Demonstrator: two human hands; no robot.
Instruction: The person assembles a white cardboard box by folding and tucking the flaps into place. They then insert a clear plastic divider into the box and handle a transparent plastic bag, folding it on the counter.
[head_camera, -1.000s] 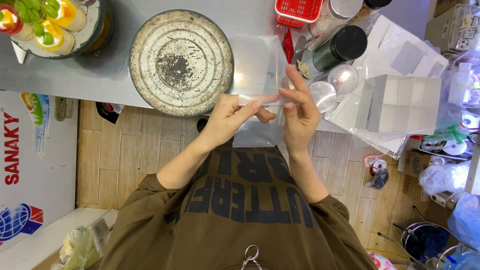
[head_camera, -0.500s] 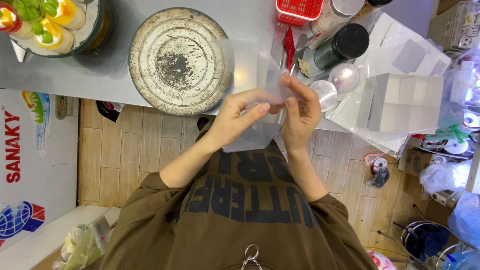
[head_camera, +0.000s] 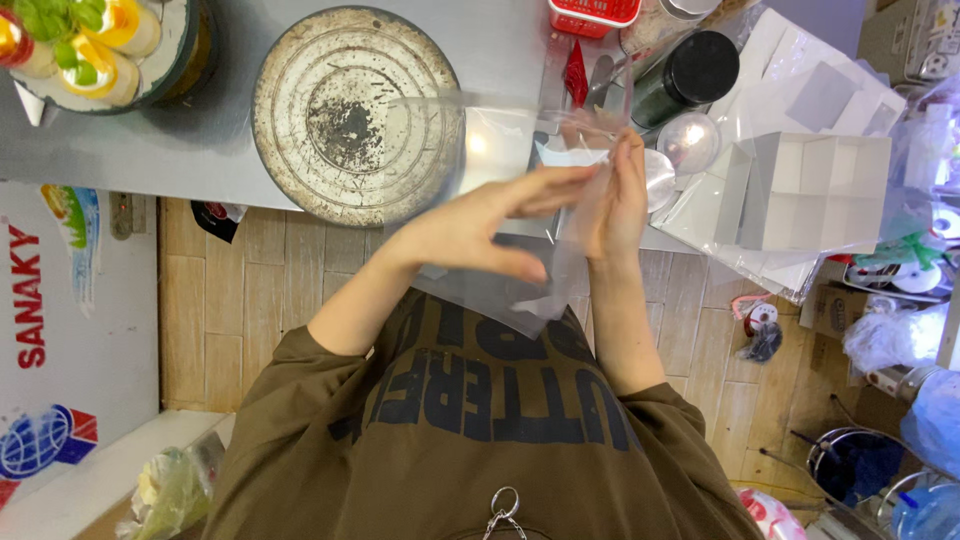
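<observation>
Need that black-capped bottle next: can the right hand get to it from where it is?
Probably yes. The black-capped bottle stands just beyond the right hand with nothing between them, but that hand is gripping the clear plastic sheet.

A clear plastic bag (head_camera: 520, 200) is held between both hands over the near edge of the grey bench (head_camera: 150, 150). To its right on the bench stands a folded white cardboard box (head_camera: 815, 195) on flat clear-wrapped white sheets (head_camera: 800, 80). At far left, a white panel (head_camera: 70, 330) bears red lettering and a blue-and-red emblem.
</observation>
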